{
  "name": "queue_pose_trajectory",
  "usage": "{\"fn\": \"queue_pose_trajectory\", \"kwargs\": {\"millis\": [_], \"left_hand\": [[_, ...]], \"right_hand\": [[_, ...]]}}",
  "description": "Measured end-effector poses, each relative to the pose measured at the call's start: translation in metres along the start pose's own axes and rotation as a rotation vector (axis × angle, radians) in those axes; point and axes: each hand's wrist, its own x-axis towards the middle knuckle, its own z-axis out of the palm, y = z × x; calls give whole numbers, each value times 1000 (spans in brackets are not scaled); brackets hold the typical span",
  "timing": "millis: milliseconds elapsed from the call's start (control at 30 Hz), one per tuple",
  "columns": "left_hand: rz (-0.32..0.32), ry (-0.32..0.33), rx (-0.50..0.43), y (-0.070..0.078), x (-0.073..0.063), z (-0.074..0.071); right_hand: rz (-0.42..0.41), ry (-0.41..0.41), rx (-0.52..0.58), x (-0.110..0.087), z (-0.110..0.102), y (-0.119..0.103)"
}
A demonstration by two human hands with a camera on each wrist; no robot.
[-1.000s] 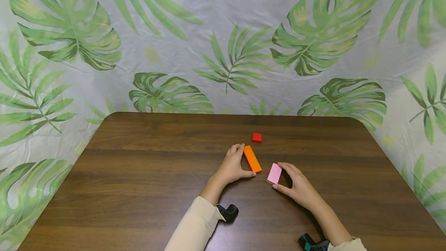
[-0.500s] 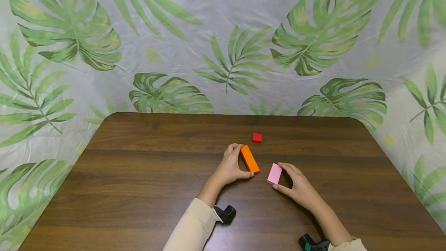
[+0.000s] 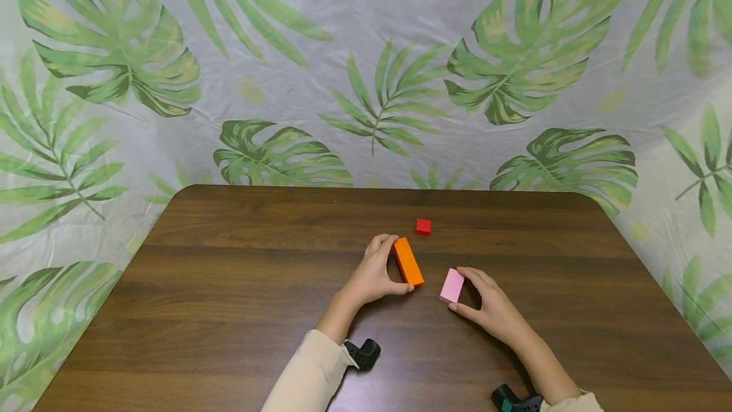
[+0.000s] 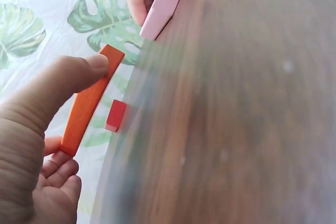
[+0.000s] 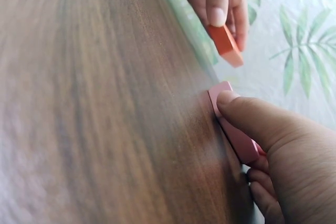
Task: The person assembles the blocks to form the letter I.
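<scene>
My left hand (image 3: 374,275) pinches a long orange block (image 3: 408,262) end to end, thumb at the near end and fingertips at the far one. In the left wrist view the orange block (image 4: 90,100) spans from thumb to fingers. Just to the right, my right hand (image 3: 490,307) grips a shorter pink block (image 3: 452,285) between thumb and fingers. The right wrist view has the pink block (image 5: 233,124) low against the tabletop. Behind the orange block lies a small red block (image 3: 423,227), touched by neither hand.
A dark wooden table (image 3: 240,285) lies under both hands, its far edge running across the view. Behind it hangs a pale cloth (image 3: 394,11) printed with green leaves. Black wrist devices (image 3: 364,355) sit at both sleeves.
My left hand has drawn slightly left with the orange block, widening the gap to the pink one. The right hand and the red block have stayed nearly where they were.
</scene>
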Motion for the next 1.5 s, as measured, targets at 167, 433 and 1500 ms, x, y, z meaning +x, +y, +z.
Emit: {"fn": "queue_pose_trajectory", "kwargs": {"millis": [167, 433, 1500], "left_hand": [[23, -12, -23, 0, -3, -6], [60, -55, -42, -3, -8, -13], [6, -187, -61, -33, -24, -37]], "right_hand": [[-12, 12, -8, 0, 1, 0], [-10, 7, -11, 0, 2, 1], [-31, 14, -8, 0, 1, 1]]}}
